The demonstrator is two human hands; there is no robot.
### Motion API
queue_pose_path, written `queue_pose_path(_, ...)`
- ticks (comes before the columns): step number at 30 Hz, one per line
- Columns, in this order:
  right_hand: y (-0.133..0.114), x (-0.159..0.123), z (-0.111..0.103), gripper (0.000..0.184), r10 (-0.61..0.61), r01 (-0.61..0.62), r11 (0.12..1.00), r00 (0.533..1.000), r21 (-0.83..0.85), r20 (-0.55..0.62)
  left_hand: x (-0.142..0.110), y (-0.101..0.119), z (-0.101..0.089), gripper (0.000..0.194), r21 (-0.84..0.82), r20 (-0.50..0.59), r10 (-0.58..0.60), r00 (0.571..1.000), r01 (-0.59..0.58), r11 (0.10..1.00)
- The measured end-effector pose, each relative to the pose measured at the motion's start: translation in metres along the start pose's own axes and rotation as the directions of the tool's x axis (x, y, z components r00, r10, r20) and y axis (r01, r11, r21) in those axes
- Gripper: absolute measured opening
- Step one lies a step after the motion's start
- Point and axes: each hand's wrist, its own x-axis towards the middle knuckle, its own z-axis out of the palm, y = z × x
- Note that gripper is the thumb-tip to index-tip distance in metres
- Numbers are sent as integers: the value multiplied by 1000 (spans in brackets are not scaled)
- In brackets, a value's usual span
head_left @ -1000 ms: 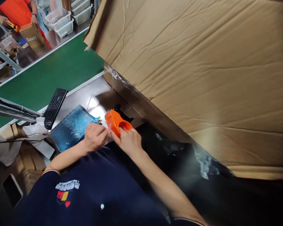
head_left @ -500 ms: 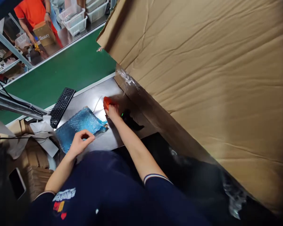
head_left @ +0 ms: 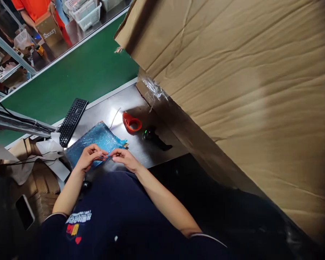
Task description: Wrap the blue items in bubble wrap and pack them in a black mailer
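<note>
My left hand [head_left: 90, 157] and my right hand [head_left: 125, 159] are close together, both with fingers pinched. A thin clear strip [head_left: 107, 157] that looks like tape stretches between their fingertips; its ends are hidden by the fingers. Beneath the hands, a blue bubble-wrap package [head_left: 90, 139] lies flat on the metal table. Beyond my right hand sits a red tape dispenser [head_left: 131, 124], touched by neither hand. A black handheld scanner [head_left: 156, 140] with a green light rests to its right.
A black keyboard [head_left: 73, 121] stands at the table's back left, by the green belt [head_left: 78, 76]. A large cardboard box [head_left: 233, 90] fills the right side. A phone [head_left: 25, 212] lies lower left. Across the belt, a person in orange holds a brown box [head_left: 50, 32].
My right hand has let go of the red tape dispenser and come back toward me, beside my left hand. Both hands now pinch a clear strip over the blue package.
</note>
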Motion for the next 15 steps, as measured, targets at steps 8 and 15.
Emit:
queue_pose_path(8, 54, -19, -9, 34, -25, -93, 945, 935, -314, -353, 30, -48, -17, 31, 874, -78, 114, 990, 13, 486)
queue_pose_path(15, 90, 23, -18, 23, -98, -288, 785, 817, -549, -568, 95, -61, -8, 32, 990, -24, 40, 999, 18, 142)
